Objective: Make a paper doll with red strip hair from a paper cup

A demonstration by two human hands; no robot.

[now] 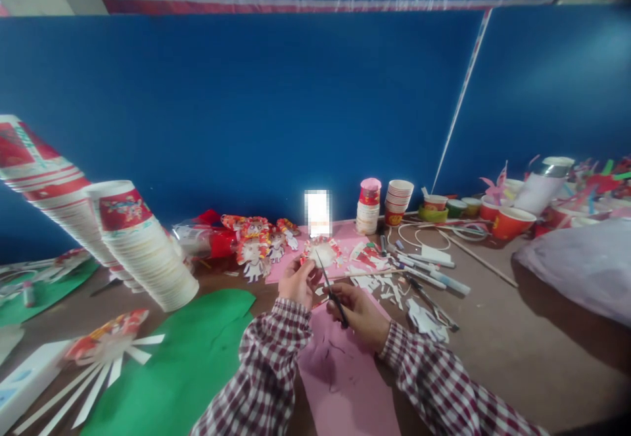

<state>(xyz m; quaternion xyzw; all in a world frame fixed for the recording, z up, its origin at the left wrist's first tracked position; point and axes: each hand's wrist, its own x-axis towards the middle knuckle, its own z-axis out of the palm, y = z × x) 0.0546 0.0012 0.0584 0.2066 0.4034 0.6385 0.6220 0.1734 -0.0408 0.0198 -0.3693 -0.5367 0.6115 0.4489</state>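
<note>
My left hand pinches the lower left edge of a cut paper cup piece, with a whitish round middle and a red and orange fringe. My right hand is closed round the dark handles of a pair of scissors. Their blades point up and to the left, against or just in front of the cup piece; I cannot tell whether they touch it. Under both hands lies a pink sheet with dark pen lines. White paper scraps are scattered just right of the hands.
Tall stacks of paper cups lean at the left by a green sheet. Cut paper figures lie left of my hands. Markers, a thin stick and more cups are at the right. A blue partition stands behind.
</note>
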